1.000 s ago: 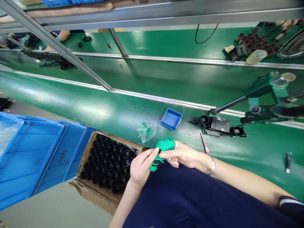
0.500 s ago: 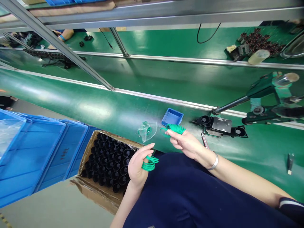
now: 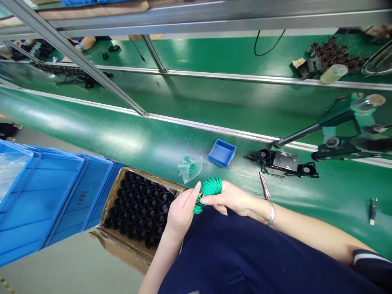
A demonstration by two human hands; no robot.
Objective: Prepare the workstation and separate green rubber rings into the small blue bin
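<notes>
My left hand (image 3: 183, 209) and my right hand (image 3: 228, 198) meet in front of my body, both closed on green rings. A thick bunch of thin green rings (image 3: 212, 186) stands up from the fingers of my right hand. More green rings show under the left fingers, partly hidden by them. Just beyond my hands, a clear plastic bag (image 3: 192, 169) with green rings in it lies on the green bench top. A small blue tray (image 3: 222, 153) sits to its right.
A cardboard box (image 3: 137, 261) of black cylindrical parts stands at left, beside stacked blue crates (image 3: 61, 192). A bench press (image 3: 339, 139) with a black fixture (image 3: 286, 160) is at right. A red-and-white strip (image 3: 265, 185) lies before it. Metal framing (image 3: 196, 24) spans overhead.
My right hand has come down and left from beside the blue tray with its bunch of rings. It now touches my left hand, and the two bunches are together.
</notes>
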